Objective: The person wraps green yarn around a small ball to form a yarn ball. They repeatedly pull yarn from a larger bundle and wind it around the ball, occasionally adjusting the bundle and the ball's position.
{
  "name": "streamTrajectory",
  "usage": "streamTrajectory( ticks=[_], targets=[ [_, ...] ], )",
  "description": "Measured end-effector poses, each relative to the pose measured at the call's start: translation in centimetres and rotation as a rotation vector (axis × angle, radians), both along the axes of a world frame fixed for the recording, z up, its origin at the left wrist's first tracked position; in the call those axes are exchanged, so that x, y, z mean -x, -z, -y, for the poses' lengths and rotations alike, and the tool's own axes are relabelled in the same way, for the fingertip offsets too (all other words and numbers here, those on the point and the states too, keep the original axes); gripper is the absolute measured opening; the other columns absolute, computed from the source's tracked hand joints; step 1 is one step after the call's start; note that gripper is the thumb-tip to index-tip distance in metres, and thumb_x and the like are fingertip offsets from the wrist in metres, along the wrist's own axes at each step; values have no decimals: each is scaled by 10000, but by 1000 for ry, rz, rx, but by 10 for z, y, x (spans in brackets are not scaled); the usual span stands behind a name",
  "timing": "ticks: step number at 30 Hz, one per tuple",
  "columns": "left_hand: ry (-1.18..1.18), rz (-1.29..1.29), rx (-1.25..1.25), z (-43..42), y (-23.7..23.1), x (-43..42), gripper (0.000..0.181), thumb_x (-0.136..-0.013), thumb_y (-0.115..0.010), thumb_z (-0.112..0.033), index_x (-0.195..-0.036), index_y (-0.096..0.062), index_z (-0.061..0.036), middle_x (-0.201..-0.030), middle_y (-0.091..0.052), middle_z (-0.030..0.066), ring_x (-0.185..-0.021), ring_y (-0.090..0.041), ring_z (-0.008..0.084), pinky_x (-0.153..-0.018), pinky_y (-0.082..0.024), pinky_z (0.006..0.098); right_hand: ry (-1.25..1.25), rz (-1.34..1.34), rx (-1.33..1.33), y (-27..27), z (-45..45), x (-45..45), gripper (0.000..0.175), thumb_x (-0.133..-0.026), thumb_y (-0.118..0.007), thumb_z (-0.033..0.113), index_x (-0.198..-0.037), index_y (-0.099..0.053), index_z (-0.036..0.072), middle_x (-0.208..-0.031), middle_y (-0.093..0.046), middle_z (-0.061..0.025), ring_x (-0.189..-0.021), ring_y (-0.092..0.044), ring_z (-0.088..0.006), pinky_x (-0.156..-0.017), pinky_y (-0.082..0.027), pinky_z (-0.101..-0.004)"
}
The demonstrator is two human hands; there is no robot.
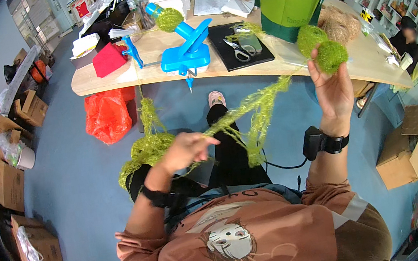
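My right hand (pixel 332 91), raised by the table's front edge, holds a small ball of fuzzy green yarn (pixel 331 57). Low over my lap, my left hand (pixel 190 149) pinches a bundle of loose green yarn strands (pixel 248 111). The strands stretch up to the right towards the ball, and a tangled part hangs down. A heap of the same yarn (pixel 151 148) rests on my thigh, left of my left hand. From it a clump rises towards the blue yarn winder (pixel 186 55) on the table, which carries another green ball (pixel 170 20).
On the table (pixel 106 81) lie scissors (pixel 240 52) on a black board, a green bucket bag (pixel 289 3), another green ball (pixel 310 41) and brown yarn (pixel 338 24). A red plastic bag (pixel 107 116) hangs below. Cardboard boxes (pixel 406 151) stand around. A person (pixel 405 43) is at far right.
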State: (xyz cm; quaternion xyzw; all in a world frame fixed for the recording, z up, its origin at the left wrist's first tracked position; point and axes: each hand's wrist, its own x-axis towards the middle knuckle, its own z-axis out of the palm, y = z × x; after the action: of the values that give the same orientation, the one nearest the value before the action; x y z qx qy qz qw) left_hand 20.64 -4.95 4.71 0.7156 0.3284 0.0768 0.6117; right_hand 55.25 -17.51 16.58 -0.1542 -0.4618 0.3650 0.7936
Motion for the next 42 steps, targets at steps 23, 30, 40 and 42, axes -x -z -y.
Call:
streamTrajectory(
  ticks=[23, 30, 40, 42],
  targets=[
    [-394, 111, -17, -59, -14, 178, 227, -895, -762, -250, -905, -697, -33, -656, -500, -65, -542, -375, 42, -496, -274, 231, 415, -124, 30, -18, 10, -92, 428, -1048, -540, 224, -1381, -450, -30, -1355, -557, -169, -1306, -518, -322, -1174, -397, -515],
    [-525, 330, 80, -71, 0, 203, 174, -927, -721, -196, -891, -688, -29, -621, -505, -23, -505, -363, 74, -477, -263, 233, 376, -182, 67, -15, 10, -96, 413, -1055, -523, 212, -1368, -451, -47, -1361, -550, -179, -1316, -511, -322, -1180, -398, -500],
    [-576, 608, 237, -82, 30, 247, 231, -991, -639, -326, -954, -634, -98, -653, -469, -45, -518, -352, 63, -474, -292, 219, 403, -95, 48, -26, 7, -105, 388, -1052, -516, 199, -1371, -472, -15, -1349, -574, -165, -1283, -545, -316, -1166, -404, -502],
    [-643, 1008, 293, -94, 37, 234, 188, -988, -636, -296, -995, -631, -108, -757, -555, -14, -623, -468, 99, -572, -389, 243, 308, -67, 3, -32, 12, -89, 417, -1051, -517, 216, -1391, -460, -19, -1359, -569, -172, -1280, -547, -320, -1165, -402, -504]
  ],
)
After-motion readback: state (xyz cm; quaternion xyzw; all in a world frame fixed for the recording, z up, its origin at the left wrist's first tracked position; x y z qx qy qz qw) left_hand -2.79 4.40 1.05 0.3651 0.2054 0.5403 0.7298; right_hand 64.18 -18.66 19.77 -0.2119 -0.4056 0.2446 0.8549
